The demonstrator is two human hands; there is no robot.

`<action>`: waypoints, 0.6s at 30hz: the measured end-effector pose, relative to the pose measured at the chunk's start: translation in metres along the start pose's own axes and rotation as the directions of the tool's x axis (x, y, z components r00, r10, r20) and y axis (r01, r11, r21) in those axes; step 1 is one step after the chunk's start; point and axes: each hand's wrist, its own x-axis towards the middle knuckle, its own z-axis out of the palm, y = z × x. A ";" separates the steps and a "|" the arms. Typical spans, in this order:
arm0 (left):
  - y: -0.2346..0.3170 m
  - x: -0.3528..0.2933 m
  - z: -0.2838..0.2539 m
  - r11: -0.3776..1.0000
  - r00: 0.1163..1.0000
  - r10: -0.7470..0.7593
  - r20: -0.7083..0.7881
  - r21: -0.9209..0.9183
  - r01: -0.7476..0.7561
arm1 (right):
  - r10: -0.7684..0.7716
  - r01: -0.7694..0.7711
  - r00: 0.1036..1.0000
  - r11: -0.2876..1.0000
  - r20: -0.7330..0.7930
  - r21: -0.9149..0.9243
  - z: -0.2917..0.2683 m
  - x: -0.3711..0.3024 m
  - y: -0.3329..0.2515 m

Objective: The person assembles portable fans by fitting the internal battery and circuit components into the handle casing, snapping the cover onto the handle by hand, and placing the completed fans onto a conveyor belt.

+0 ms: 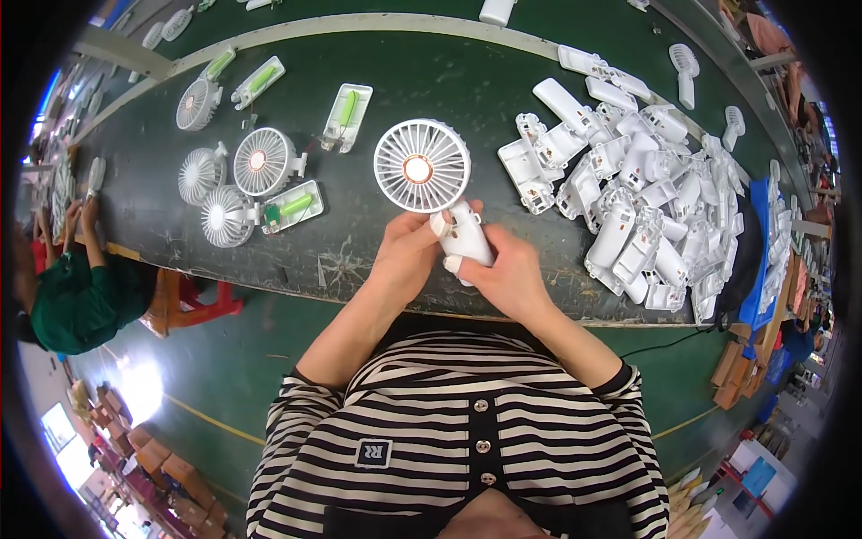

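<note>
Between both hands is a white handheld fan (pixel 422 166), its round slatted head pointing away from me and its handle (pixel 465 235) toward me. My left hand (pixel 411 251) grips the handle near the neck, thumb on top. Around the lower handle closes my right hand (pixel 507 277), thumb pressed on its end. Both thumbs have white coverings on their tips. The fingers beneath the handle are hidden. Just beyond my hands lies an open white handle shell (pixel 356 105) with a green battery cell in it.
Several white fan heads (pixel 263 162) and shells with green cells lie to the left. A large heap of white handle shells (pixel 628 198) covers the right of the dark green workbench (pixel 359 225). Someone in a green shirt (pixel 76 301) sits at the far left, beside a red stool (pixel 211 305).
</note>
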 end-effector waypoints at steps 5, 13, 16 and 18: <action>-0.005 -0.005 0.009 0.998 0.998 0.063 0.028 0.028 -0.064 | -0.020 0.020 1.000 0.956 -0.003 0.293 0.001 0.007 -0.007; -0.012 -0.008 0.014 0.992 0.991 0.125 -0.043 0.037 -0.123 | -0.017 0.023 0.999 0.973 -0.031 0.230 0.004 0.008 -0.011; -0.014 -0.010 0.018 0.988 0.985 0.152 -0.086 0.051 -0.148 | 0.003 -0.001 1.000 0.971 -0.009 0.238 0.004 0.009 -0.014; -0.016 -0.010 0.020 0.985 0.980 0.168 -0.109 0.065 -0.162 | 0.013 -0.009 1.000 0.969 -0.015 0.247 0.006 0.009 -0.013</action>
